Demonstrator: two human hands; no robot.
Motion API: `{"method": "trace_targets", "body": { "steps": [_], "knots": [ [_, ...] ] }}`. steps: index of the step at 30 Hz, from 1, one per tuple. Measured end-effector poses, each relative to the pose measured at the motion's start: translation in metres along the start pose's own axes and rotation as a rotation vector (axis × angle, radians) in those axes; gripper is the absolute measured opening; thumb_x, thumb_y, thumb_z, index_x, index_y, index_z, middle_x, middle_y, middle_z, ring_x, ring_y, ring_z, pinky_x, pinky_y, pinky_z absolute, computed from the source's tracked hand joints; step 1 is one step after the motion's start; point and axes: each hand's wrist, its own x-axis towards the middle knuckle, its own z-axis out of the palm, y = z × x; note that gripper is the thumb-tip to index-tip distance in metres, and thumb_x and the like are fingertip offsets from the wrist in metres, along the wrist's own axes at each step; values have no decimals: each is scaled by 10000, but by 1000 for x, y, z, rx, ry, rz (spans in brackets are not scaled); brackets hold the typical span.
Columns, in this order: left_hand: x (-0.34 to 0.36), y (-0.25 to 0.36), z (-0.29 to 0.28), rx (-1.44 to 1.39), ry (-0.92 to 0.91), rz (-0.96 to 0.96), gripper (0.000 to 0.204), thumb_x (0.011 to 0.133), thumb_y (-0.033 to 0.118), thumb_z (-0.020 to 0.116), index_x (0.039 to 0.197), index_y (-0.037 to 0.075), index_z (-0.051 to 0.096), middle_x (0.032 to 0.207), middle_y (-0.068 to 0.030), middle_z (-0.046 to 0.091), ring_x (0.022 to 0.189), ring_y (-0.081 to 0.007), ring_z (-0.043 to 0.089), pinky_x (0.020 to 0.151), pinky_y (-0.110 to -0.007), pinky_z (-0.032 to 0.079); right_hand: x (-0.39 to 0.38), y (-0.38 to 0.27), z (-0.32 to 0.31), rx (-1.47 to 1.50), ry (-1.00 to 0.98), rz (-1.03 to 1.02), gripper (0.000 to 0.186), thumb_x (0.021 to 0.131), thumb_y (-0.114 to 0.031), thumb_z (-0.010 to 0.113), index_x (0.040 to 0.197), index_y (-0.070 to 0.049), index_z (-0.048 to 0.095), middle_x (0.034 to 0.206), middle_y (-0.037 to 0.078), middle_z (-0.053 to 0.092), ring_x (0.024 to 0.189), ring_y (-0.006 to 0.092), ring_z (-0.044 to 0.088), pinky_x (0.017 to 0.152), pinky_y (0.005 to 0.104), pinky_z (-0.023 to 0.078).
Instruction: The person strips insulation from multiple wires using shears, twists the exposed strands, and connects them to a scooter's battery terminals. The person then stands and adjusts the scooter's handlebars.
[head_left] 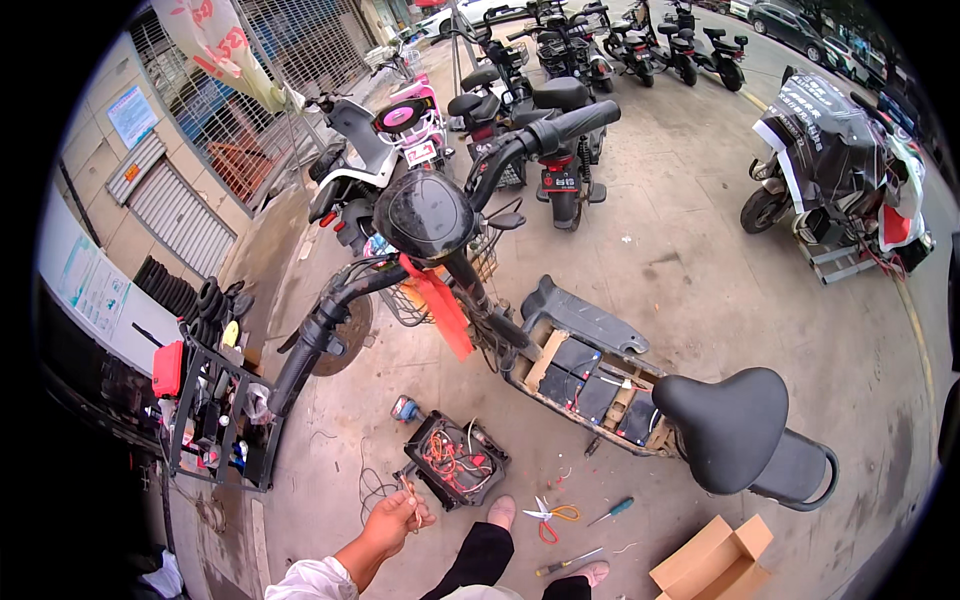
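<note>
My left hand comes in from the lower left with its thumb and fingers pinched together on a short, thin, coppery wire. Just beyond it on the ground lies an open black case filled with a tangle of red and orange wires. No part of my right hand shows. Past the case stands an electric scooter with a black saddle. Its floorboard compartment is uncovered, and several black batteries with red and white leads sit inside.
Scissors, a blue-handled screwdriver and a yellow-handled screwdriver lie by my feet. A cardboard box sits at lower right. A blue power tool lies behind the case. A tool rack stands left; parked scooters are beyond.
</note>
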Motion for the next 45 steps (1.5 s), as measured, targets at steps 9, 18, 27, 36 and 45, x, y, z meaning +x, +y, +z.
{"method": "trace_targets", "body": {
  "steps": [9,18,27,36,45],
  "knots": [
    [-145,142,21,20,140,482,154,1036,177,382,971,95,496,711,18,454,643,-108,509,608,-273,482,-10,-136,-181,90,353,-250,280,896,-73,605,1175,-74,616,939,134,640,798,273,620,739,351,510],
    [-62,287,54,942,892,1038,195,913,39,489,1096,23,554,986,-189,637,882,-403,617,711,-476,478,44,-499,-226,-126,359,-1105,436,849,-86,673,1271,-83,565,1050,153,609,893,310,606,785,374,499],
    [-17,296,51,901,830,869,175,928,38,477,1084,6,548,937,-191,631,846,-396,621,719,-468,475,119,-565,-194,-394,260,-1185,323,866,-220,671,1112,-35,575,1002,162,630,961,366,585,801,432,483],
    [-9,306,40,873,709,794,138,980,75,438,1014,-18,533,890,-221,626,819,-411,614,709,-447,470,134,-573,-199,-408,153,-1274,253,876,-213,657,1022,-21,580,910,158,622,886,363,586,746,430,478],
    [-6,307,44,718,814,653,146,990,107,439,992,-6,530,843,-218,615,769,-401,596,685,-431,458,131,-591,-213,-302,47,-1213,429,897,-369,609,1096,8,564,1065,210,597,1004,410,552,854,482,440]
  ]
}}
